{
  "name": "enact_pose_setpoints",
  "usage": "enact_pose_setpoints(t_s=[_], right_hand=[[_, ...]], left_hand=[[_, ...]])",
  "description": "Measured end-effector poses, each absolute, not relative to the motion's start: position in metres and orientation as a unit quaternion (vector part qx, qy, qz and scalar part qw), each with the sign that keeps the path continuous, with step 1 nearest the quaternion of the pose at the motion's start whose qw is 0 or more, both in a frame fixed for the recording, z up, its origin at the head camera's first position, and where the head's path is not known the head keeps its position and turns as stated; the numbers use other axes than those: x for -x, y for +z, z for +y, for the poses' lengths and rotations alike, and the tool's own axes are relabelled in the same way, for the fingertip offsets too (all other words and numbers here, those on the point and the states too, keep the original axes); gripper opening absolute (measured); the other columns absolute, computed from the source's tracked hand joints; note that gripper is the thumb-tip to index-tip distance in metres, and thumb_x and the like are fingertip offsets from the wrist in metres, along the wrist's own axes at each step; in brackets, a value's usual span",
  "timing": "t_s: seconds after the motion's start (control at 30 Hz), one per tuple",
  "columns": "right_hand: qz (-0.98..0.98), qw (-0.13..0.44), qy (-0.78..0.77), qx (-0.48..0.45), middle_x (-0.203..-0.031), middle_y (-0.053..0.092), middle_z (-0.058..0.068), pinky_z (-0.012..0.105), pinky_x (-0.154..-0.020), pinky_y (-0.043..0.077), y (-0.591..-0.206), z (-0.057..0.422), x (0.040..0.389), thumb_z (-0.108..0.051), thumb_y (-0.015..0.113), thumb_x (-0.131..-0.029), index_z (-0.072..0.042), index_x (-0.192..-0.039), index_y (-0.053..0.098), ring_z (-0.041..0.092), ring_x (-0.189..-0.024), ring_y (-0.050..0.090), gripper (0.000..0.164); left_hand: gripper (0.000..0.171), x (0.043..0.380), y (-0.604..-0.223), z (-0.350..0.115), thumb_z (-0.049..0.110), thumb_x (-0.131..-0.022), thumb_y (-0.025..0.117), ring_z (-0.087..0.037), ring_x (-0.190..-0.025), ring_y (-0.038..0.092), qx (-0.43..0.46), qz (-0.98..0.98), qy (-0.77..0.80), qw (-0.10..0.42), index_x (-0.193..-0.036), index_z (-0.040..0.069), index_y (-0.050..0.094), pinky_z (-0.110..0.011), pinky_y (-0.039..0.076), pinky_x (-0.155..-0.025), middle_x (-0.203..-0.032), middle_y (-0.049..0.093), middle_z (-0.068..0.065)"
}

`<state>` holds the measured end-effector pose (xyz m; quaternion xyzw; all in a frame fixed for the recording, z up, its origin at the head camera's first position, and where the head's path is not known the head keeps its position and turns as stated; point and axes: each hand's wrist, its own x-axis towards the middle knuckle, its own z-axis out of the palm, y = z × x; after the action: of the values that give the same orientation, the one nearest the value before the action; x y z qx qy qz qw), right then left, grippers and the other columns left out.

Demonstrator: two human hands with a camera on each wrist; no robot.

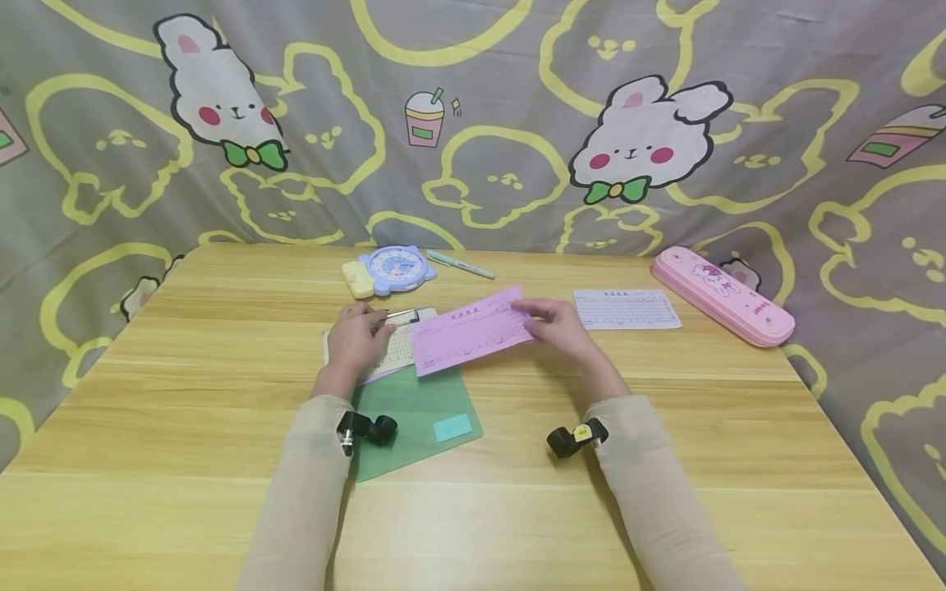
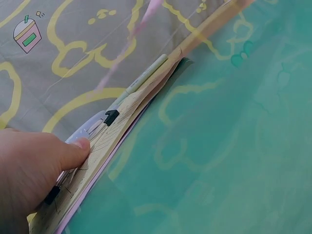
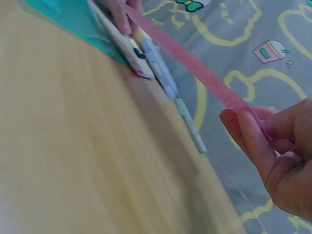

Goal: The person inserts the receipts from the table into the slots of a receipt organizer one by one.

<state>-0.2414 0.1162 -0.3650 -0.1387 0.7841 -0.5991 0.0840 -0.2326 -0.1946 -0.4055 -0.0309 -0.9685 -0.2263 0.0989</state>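
My right hand (image 1: pixel 557 326) pinches the right end of a pink printed sheet (image 1: pixel 473 331) between thumb and fingers. The sheet is lifted and tilted, its left end over a green clip folder (image 1: pixel 414 419). At the folder's upper left, my left hand (image 1: pixel 353 341) has its thumb and fingers at a metal clip (image 1: pixel 402 314) with black ends (image 2: pixel 111 117). Under the clip lies a stack of cream grid sheets (image 1: pixel 395 349), with a pink edge showing beneath. The left fingertips are partly hidden in the left wrist view.
A blue toy clock (image 1: pixel 397 269) stands behind the folder, beside a small yellow object (image 1: pixel 358 280) and a mint pen (image 1: pixel 461 264). To the right lie a white printed sheet (image 1: pixel 626 309) and a pink pencil case (image 1: pixel 723 295). A patterned curtain (image 1: pixel 473 164) backs the wooden table (image 1: pixel 488 525).
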Motion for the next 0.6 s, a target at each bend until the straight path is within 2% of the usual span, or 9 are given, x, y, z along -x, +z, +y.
enact_pose_setpoints(t_s=[0.3,0.6], right_hand=[[0.828,0.075,-0.533,0.158,-0.107,0.055,0.017,0.022,-0.054,0.044,-0.378,0.095,0.240,0.006,0.052,-0.078,0.002,-0.106,0.059,0.016,-0.069,0.054,0.029],[0.825,0.090,-0.537,0.151,-0.105,0.056,0.016,0.024,-0.053,0.045,-0.386,0.056,0.231,0.007,0.051,-0.078,0.002,-0.103,0.061,0.016,-0.067,0.056,0.027]], left_hand=[[0.038,0.232,-0.404,-0.195,0.029,-0.084,0.055,-0.024,-0.090,0.041,0.024,-0.967,-0.238,0.094,-0.113,0.006,0.057,-0.039,0.035,-0.073,-0.099,0.049,-0.007],[0.039,0.232,-0.402,-0.193,0.029,-0.083,0.055,-0.025,-0.094,0.042,0.025,-0.969,-0.227,0.091,-0.114,0.006,0.056,-0.041,0.036,-0.076,-0.098,0.050,-0.007]])
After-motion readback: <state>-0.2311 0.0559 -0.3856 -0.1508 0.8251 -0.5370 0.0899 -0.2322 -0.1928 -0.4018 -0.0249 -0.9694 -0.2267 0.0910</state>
